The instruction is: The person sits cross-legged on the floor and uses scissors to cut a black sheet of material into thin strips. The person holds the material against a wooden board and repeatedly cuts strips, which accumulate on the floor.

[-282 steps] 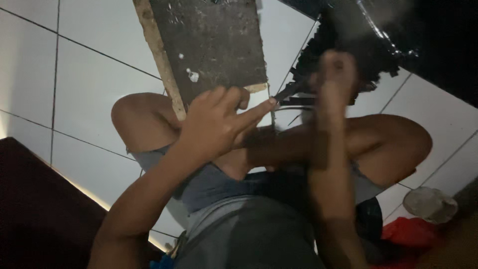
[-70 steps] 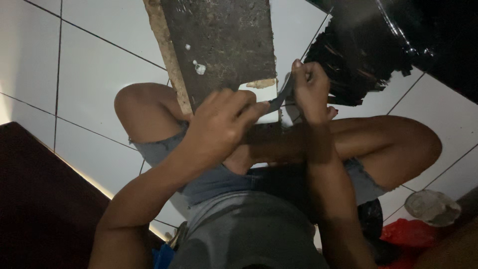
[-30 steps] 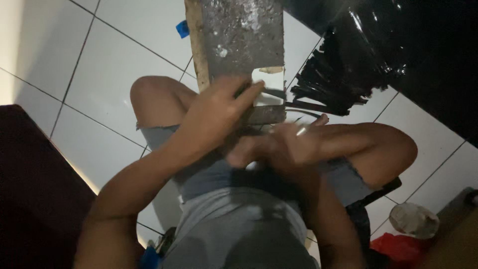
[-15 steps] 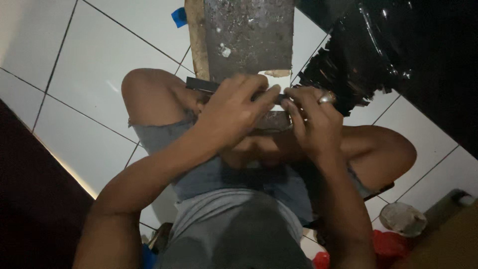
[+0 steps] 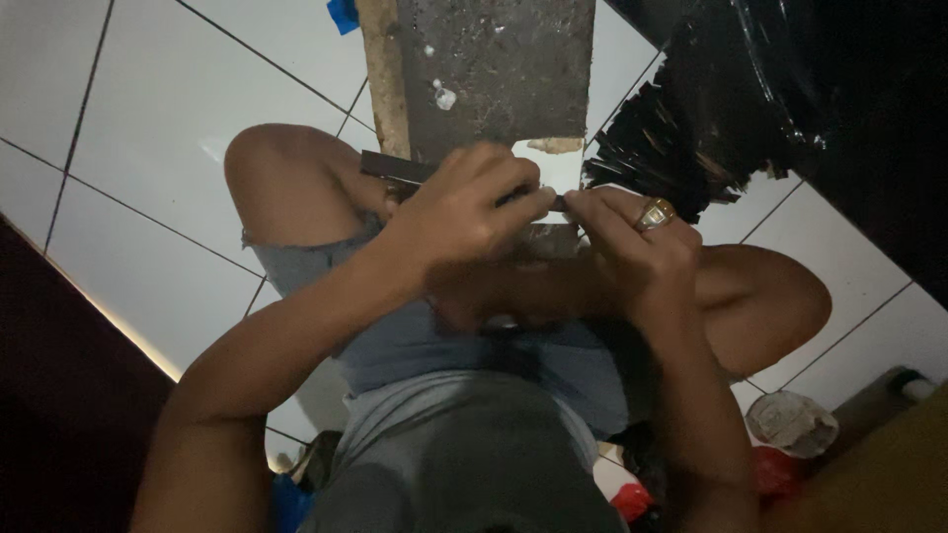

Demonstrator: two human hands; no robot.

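My left hand (image 5: 459, 212) is closed around a thin dark flat strip (image 5: 390, 166) that sticks out to the left over my knee. My right hand (image 5: 632, 242), with a gold ring on one finger, pinches the other end of that strip, fingertip to fingertip with the left. Both hands are held above my lap, just in front of a rough grey board with a wooden edge (image 5: 494, 69) lying on the white tiled floor (image 5: 168, 118).
A pile of shiny black cut strips and black sheet (image 5: 731, 99) lies at the upper right. A crumpled whitish cup (image 5: 790, 422) and red and blue items (image 5: 775, 469) sit on the floor by my right side. Dark furniture (image 5: 59, 395) stands at the left.
Earlier the right hand held scissors up by the black strips while the left pinched a piece. The hands have since come together in front of the board, both on the dark strip.
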